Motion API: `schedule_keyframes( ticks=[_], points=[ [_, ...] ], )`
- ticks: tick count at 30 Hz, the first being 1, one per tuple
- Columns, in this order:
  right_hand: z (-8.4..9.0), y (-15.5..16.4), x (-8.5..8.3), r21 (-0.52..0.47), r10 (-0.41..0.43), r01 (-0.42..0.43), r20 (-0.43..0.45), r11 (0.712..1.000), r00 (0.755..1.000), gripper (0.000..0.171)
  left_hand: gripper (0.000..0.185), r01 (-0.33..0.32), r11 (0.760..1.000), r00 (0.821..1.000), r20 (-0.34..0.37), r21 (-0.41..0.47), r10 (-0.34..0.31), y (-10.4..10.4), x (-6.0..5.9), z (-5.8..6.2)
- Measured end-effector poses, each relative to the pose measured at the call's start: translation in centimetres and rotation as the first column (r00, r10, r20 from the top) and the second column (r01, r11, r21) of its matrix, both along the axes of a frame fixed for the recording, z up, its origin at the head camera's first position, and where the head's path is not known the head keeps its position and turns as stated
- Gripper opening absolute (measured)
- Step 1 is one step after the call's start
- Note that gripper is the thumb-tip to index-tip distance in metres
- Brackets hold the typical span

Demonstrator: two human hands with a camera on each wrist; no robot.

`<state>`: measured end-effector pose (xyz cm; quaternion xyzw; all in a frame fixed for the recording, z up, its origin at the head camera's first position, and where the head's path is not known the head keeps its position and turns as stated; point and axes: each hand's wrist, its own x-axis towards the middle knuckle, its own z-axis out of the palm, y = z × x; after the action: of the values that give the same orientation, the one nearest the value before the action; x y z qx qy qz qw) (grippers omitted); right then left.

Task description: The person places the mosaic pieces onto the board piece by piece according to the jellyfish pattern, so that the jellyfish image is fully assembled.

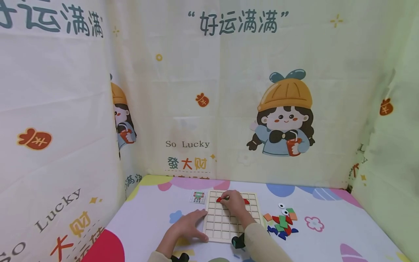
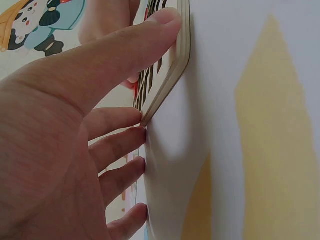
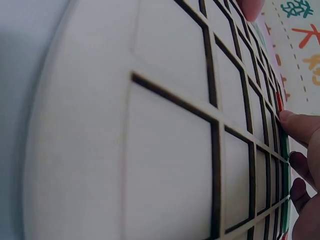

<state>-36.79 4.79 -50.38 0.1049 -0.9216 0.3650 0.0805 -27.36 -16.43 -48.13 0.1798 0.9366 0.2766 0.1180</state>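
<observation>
A wooden grid board (image 1: pixel 216 235) lies on the table before me. My left hand (image 1: pixel 188 226) is at its left side, fingers spread along that edge; in the left wrist view the thumb (image 2: pixel 145 42) rests on the near rim. My right hand (image 1: pixel 235 203) reaches over the board's far rows, fingers bent, one fingertip right beside a red piece (image 1: pixel 218 199). The right wrist view shows green pieces (image 3: pixel 285 180) in the grid under those fingers. Whether the fingers pinch a piece I cannot tell. Another red piece (image 1: pixel 246 201) sits to the right of the hand.
A pattern card (image 1: pixel 198 197) with a red and green figure lies left of the board's far corner. To the right is a loose pile of green, red, orange and blue pieces (image 1: pixel 283 221) with two white eye discs. Printed cloth walls (image 1: pixel 235 167) enclose the table.
</observation>
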Motion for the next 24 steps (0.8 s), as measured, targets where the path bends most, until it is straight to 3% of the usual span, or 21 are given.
schedule_keyframes(
  ticks=[6, 15, 24],
  points=[
    [0.0, -0.2, 0.1, -0.003, -0.003, 0.003, 0.017, 1.000, 1.000, 0.004, 0.091, -0.014, 1.000, 1.000, 0.009, -0.001, 0.014, 0.1, -0.1, -0.2],
    [0.3, 1.6, 0.3, -0.055, 0.139, -0.138, 0.003, 0.989, 0.990, 0.004, 0.091, -0.003, 1.000, 1.000, 0.004, 0.001, 0.003, 0.1, -0.2, -0.3],
    [0.3, 4.2, 1.0, -0.079, 0.140, -0.140, -0.015, 0.987, 0.990, 0.009, 0.092, -0.001, 1.000, 1.000, -0.012, 0.004, 0.001, 0.0, -0.3, -0.6]
  ],
)
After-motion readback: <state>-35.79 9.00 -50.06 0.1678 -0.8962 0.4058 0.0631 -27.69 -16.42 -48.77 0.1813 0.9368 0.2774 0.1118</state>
